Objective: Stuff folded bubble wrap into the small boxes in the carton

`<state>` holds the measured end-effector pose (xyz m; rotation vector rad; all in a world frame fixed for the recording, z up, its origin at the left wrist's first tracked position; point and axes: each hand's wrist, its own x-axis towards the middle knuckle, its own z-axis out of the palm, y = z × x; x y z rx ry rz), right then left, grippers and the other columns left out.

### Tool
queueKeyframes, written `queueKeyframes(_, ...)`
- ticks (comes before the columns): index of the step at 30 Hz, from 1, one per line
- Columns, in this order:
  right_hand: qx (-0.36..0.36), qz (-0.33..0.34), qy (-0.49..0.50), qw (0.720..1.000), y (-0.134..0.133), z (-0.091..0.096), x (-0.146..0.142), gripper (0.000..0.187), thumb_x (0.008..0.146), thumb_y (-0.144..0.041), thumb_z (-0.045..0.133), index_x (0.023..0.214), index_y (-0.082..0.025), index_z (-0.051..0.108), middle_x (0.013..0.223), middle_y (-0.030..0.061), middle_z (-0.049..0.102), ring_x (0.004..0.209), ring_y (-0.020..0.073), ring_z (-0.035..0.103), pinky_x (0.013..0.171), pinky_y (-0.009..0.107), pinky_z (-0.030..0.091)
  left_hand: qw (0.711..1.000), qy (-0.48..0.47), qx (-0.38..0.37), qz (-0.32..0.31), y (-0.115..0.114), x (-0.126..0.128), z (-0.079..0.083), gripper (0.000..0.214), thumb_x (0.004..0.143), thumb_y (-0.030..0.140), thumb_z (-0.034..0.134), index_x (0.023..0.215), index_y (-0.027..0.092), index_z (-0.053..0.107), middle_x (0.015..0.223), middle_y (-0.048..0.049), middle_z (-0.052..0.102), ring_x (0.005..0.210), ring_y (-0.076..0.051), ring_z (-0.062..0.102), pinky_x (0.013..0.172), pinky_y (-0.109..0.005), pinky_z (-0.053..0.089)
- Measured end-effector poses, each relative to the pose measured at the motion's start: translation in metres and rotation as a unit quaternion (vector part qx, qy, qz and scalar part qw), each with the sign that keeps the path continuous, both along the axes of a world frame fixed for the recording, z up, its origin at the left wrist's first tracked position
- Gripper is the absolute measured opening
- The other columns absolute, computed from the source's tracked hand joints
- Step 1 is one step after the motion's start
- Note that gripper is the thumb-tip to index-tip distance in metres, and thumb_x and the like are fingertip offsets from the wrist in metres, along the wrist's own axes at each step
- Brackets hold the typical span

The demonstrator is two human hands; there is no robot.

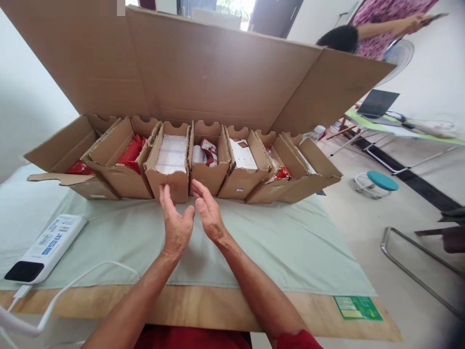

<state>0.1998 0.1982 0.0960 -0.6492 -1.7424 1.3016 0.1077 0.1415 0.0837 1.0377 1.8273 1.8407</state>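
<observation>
My left hand [176, 220] is raised with its fingers stretched out, close to the front of an open cardboard box [172, 186] that holds a bubble-wrapped white package [171, 152]. Beside it my right hand [209, 208] also has its fingers extended, near the foot of the neighbouring cardboard box [206, 180], in which a red and white item [209, 151] lies. Nothing is between the palms. Whether the fingertips touch the cardboard, I cannot tell. To the right, another box contains a white carton [242, 154]; to the left, one contains a red packet [132, 152].
A large cardboard panel [218, 77] rises behind the row of several boxes. On the cloth [276, 247] at left lies a white power bank [45, 249] with a white cable [90, 269]. A teal stool [382, 180] and a person [378, 24] are at right.
</observation>
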Motion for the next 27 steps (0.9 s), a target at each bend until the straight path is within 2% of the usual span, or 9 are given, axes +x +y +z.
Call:
queueKeyframes(5, -0.007, -0.02, 0.017, 1.0, 0.0, -0.002, 0.003, 0.071, 0.098, -0.07, 0.046, 0.149, -0.021, 0.051, 0.157, 0.0149, 0.05, 0.144, 0.0275, 0.05, 0.121, 0.045, 0.04, 0.999, -0.042, -0.017, -0.01, 0.014, -0.015, 0.004, 0.086, 0.08, 0.021, 0.063, 0.159, 0.018, 0.028, 0.17, -0.016, 0.027, 0.159, -0.029, 0.022, 0.129, -0.049, 0.021)
queueKeyframes(8, 0.0, -0.041, 0.003, 0.999, -0.002, 0.002, 0.005, 0.061, 0.098, -0.063, 0.05, 0.143, -0.023, 0.056, 0.151, 0.0131, 0.057, 0.138, 0.027, 0.056, 0.115, 0.045, 0.046, 0.997, -0.066, -0.035, -0.018, 0.01, -0.021, 0.009, 0.084, 0.08, 0.02, 0.063, 0.158, 0.02, 0.031, 0.169, -0.0133, 0.03, 0.159, -0.028, 0.024, 0.13, -0.047, 0.02)
queueKeyframes(10, 0.021, -0.06, -0.016, 0.998, -0.003, 0.014, 0.001, 0.049, 0.098, -0.053, 0.054, 0.135, -0.023, 0.062, 0.137, 0.0114, 0.068, 0.125, 0.0253, 0.065, 0.108, 0.043, 0.052, 0.997, -0.066, -0.043, -0.018, -0.002, -0.021, 0.01, 0.084, 0.081, 0.022, 0.064, 0.158, 0.022, 0.032, 0.169, -0.0131, 0.031, 0.158, -0.028, 0.025, 0.129, -0.048, 0.021)
queueKeyframes(13, 0.081, -0.05, -0.078, 0.992, -0.005, 0.043, -0.022, 0.035, 0.099, -0.039, 0.053, 0.126, -0.022, 0.067, 0.106, 0.0071, 0.078, 0.097, 0.0211, 0.073, 0.093, 0.037, 0.057, 0.997, -0.067, -0.042, 0.003, -0.027, -0.021, 0.007, 0.081, 0.081, 0.025, 0.067, 0.156, 0.022, 0.035, 0.167, -0.015, 0.034, 0.157, -0.028, 0.028, 0.128, -0.05, 0.023)
queueKeyframes(15, 0.139, -0.01, -0.167, 0.976, -0.005, 0.065, -0.051, 0.037, 0.099, -0.031, 0.051, 0.133, -0.023, 0.063, 0.096, 0.004, 0.078, 0.087, 0.0204, 0.073, 0.088, 0.036, 0.057, 0.996, -0.078, -0.035, 0.026, -0.045, -0.024, 0.004, 0.08, 0.082, 0.027, 0.068, 0.155, 0.022, 0.037, 0.166, -0.0151, 0.035, 0.156, -0.029, 0.03, 0.128, -0.052, 0.024)
queueKeyframes(18, 0.218, 0.043, -0.328, 0.918, 0.001, 0.087, -0.106, 0.053, 0.097, -0.028, 0.055, 0.149, -0.023, 0.048, 0.095, 0.005, 0.079, 0.089, 0.0256, 0.073, 0.085, 0.04, 0.055, 0.992, -0.099, -0.053, 0.063, -0.069, -0.033, -0.001, 0.08, 0.083, 0.031, 0.068, 0.155, 0.022, 0.037, 0.166, -0.0168, 0.034, 0.155, -0.033, 0.031, 0.127, -0.055, 0.025)
queueKeyframes(21, 0.255, 0.036, -0.428, 0.866, 0.01, 0.09, -0.15, 0.041, 0.097, -0.029, 0.054, 0.137, -0.02, 0.058, 0.103, 0.0123, 0.078, 0.095, 0.0308, 0.073, 0.081, 0.039, 0.053, 0.987, -0.108, -0.076, 0.089, -0.091, -0.048, -0.004, 0.081, 0.084, 0.034, 0.069, 0.156, 0.024, 0.035, 0.166, -0.0166, 0.033, 0.153, -0.036, 0.034, 0.125, -0.057, 0.028)
queueKeyframes(24, 0.263, 0.015, -0.452, 0.852, 0.009, 0.084, -0.166, 0.029, 0.101, -0.027, 0.045, 0.117, -0.021, 0.068, 0.104, 0.0136, 0.078, 0.094, 0.0303, 0.073, 0.076, 0.036, 0.05, 0.986, -0.108, -0.061, 0.113, -0.11, -0.062, -0.008, 0.078, 0.085, 0.036, 0.07, 0.155, 0.027, 0.037, 0.166, -0.0138, 0.034, 0.155, -0.033, 0.032, 0.125, -0.053, 0.027)
queueKeyframes(27, 0.266, 0.021, -0.428, 0.864, -0.013, 0.08, -0.152, 0.028, 0.103, -0.029, 0.043, 0.111, -0.023, 0.07, 0.096, 0.0108, 0.079, 0.087, 0.0287, 0.073, 0.072, 0.034, 0.046, 0.974, -0.162, -0.015, 0.156, -0.123, -0.074, -0.013, 0.068, 0.089, 0.042, 0.068, 0.15, 0.026, 0.045, 0.162, -0.0126, 0.041, 0.153, -0.029, 0.036, 0.126, -0.049, 0.027)
